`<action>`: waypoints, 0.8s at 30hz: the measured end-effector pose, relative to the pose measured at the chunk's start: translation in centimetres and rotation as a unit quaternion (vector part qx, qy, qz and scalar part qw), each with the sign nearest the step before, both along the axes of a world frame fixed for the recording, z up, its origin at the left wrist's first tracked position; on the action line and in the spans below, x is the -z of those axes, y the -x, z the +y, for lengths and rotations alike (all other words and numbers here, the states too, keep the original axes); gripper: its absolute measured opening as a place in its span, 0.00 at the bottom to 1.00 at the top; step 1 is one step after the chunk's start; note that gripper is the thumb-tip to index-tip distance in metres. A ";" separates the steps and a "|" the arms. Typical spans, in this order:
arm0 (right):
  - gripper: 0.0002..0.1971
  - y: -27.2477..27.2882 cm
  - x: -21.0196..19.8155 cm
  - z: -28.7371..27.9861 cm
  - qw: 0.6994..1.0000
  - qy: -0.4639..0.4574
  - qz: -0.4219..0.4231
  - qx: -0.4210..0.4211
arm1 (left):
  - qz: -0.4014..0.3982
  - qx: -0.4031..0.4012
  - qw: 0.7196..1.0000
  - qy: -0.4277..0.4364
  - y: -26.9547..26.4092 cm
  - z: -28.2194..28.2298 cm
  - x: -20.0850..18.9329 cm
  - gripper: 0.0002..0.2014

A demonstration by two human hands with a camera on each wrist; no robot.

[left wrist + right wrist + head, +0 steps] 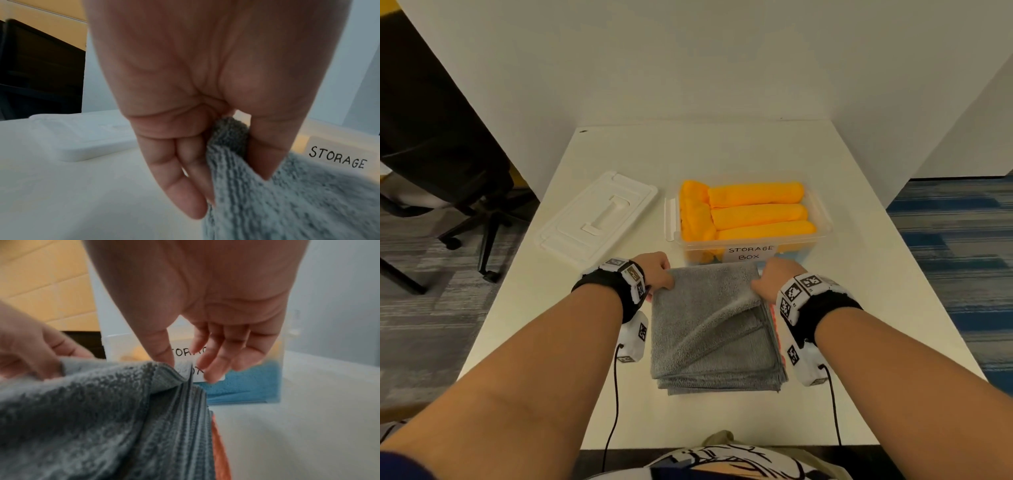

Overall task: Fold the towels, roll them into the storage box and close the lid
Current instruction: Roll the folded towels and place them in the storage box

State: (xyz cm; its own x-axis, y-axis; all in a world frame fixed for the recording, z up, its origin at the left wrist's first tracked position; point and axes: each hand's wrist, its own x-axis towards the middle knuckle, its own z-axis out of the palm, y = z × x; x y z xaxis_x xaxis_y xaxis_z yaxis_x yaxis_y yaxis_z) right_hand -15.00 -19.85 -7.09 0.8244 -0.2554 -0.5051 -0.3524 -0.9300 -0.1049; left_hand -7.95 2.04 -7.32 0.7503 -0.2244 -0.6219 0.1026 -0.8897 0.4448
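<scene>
Both forearms reached out over the white table point(859, 308), each with a black wristband carrying square-code tags. Left hand point(655, 270) had the far left corner of the folded grey terry towel point(709, 329) pinched between thumb and fingers point(185, 170); right hand point(774, 279) pinched the far right corner the same way. Further back, going left to right: flat white plastic lid point(599, 216) lying off the box, then the clear storage box point(822, 219), packed with rolled orange towels point(756, 214), handwritten label reading "STORAGE BOX" point(750, 253).
</scene>
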 end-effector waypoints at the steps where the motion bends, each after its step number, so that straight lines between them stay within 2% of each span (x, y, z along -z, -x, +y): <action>1: 0.14 0.0 0.2 -0.1 1.000 -0.004 0.031 0.000 | 0.001 -0.008 1.000 -0.001 0.1 0.0 0.0 0.10; 3: 0.16 0.4 0.9 -0.2 0.995 -0.035 0.090 0.006 | -0.002 -0.017 1.000 -0.004 0.3 -0.1 0.0 0.11; 5: 0.10 0.8 1.0 -0.4 0.988 -0.028 0.149 -0.035 | -0.009 -0.023 1.000 -0.012 0.5 -0.2 0.0 0.13; 7: 0.09 1.6 0.3 -0.2 0.984 -0.035 0.170 -0.050 | -0.015 -0.026 0.999 -0.017 0.7 -0.4 0.2 0.17; 11: 0.16 2.7 0.4 0.0 0.984 -0.108 0.142 0.022 | -0.029 -0.021 0.999 -0.023 1.0 -0.6 0.4 0.20; 13: 0.20 2.8 0.9 0.2 0.987 -0.093 0.125 0.025 | -0.036 -0.017 0.999 -0.025 1.1 -0.7 0.6 0.19; 17: 0.20 2.5 1.3 0.4 0.995 -0.078 0.056 0.019 | -0.042 -0.018 0.999 -0.022 1.2 -0.6 0.8 0.18; 20: 0.21 2.5 1.1 0.2 0.997 -0.038 0.062 -0.010 | -0.047 -0.015 0.998 -0.026 1.3 -0.5 0.9 0.18; 24: 0.21 2.5 0.7 -0.2 0.999 -0.022 0.049 -0.001 | -0.050 -0.012 0.998 -0.028 1.2 -0.4 1.0 0.18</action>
